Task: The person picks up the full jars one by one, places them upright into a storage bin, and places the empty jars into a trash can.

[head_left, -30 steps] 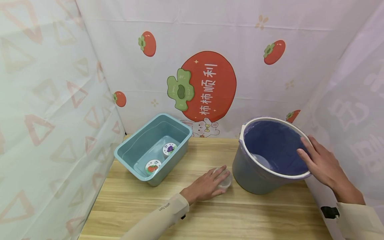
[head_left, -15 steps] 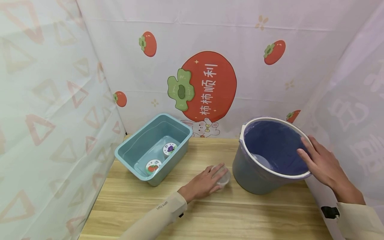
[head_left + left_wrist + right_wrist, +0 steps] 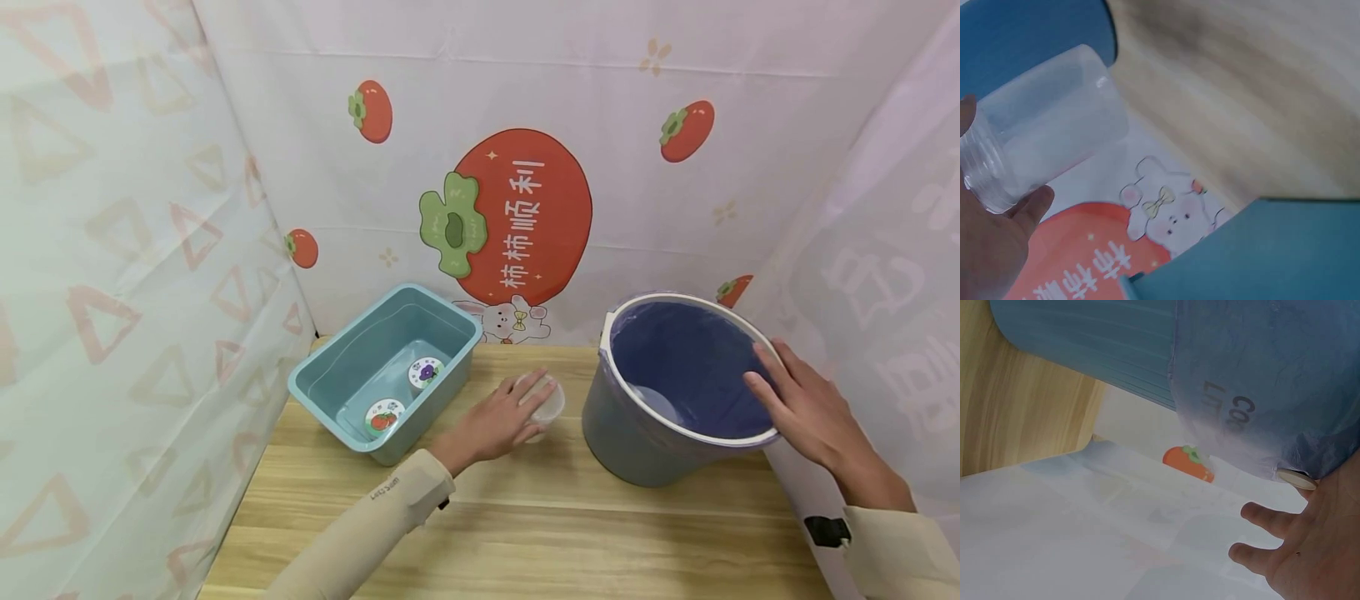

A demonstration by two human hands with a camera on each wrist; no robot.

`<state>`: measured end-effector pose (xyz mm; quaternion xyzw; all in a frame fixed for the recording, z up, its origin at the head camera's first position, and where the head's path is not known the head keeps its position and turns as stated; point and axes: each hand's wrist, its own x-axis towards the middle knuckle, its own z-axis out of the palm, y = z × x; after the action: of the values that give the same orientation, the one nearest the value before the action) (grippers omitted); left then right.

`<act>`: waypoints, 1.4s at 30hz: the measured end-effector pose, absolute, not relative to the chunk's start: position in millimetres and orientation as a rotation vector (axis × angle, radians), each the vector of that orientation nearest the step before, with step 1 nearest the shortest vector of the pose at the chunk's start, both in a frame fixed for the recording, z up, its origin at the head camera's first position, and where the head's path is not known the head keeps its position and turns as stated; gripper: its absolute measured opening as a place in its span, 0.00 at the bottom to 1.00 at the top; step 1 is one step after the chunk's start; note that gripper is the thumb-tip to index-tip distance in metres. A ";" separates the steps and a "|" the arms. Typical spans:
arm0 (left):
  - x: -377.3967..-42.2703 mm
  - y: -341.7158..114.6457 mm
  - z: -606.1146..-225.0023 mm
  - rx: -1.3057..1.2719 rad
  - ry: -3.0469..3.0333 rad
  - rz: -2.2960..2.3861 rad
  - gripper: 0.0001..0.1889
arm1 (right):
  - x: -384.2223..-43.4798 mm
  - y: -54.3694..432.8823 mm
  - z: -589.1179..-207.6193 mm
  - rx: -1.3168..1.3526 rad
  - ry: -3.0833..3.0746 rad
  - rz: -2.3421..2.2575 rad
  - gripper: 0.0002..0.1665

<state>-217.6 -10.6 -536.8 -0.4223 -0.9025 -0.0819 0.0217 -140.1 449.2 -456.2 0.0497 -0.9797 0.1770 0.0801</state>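
My left hand (image 3: 504, 423) grips a clear plastic jar (image 3: 551, 404), between the basin and the bin. In the left wrist view the fingers hold the translucent jar (image 3: 1054, 125) round its ridged end, and its base looks off the table. My right hand (image 3: 813, 408) rests at the right rim of a blue-grey bin (image 3: 637, 450) lined with a thin bag. Two fingers (image 3: 1269, 520) of it stick out straight in the right wrist view. Inside the bin lies a translucent round thing (image 3: 654, 402), partly hidden by the rim.
A teal rectangular basin (image 3: 315, 408) stands at the left. Two round labelled lids, one with a tomato picture (image 3: 384, 415) and one with a purple picture (image 3: 426, 372), show inside it. Printed cloth walls (image 3: 622, 100) enclose the wooden table (image 3: 525, 533).
My left hand has moved away from me and slightly left, with the jar in it. My right hand stays at the bin's rim.
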 end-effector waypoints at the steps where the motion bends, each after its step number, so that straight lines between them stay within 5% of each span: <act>1: -219.3 -11.4 -529.6 -1.303 -2.803 -0.248 0.41 | -140.1 449.0 -456.3 0.146 -2.930 0.529 0.40; 20: -247.9 -13.7 -405.6 -1.261 -2.688 -0.246 0.42 | -140.9 451.7 -456.6 0.146 -2.937 0.520 0.41; 42: -231.3 65.0 -308.9 -1.326 -2.639 -0.137 0.42 | -140.5 449.9 -457.0 0.139 -2.930 0.502 0.40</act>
<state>-231.3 65.0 -308.9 -0.4465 -0.8888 -0.0460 0.0922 -140.5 449.9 -457.0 0.0464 -0.9812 0.1681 0.0826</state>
